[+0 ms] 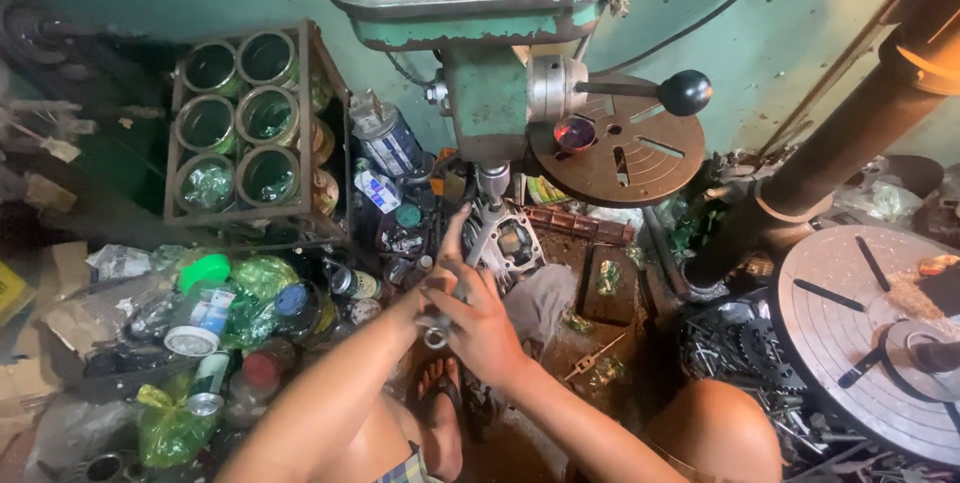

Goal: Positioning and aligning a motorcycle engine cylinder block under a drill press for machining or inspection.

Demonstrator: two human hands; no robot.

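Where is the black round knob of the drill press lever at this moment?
In the head view, the black knob sits upper right of centre, at the end of the lever sticking out from the green drill press, just above the round perforated metal table.

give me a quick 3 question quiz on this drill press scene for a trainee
1. True or false: both hands are together under the green drill press, at the grey metal casting.
2. Where does the rack of open tins stand? A) left of the drill press B) on the round slotted table C) between the person's knees
3. Fill in: the drill press feed lever ends in a ____ ball knob.

Key: 1 true; 2 A; 3 black
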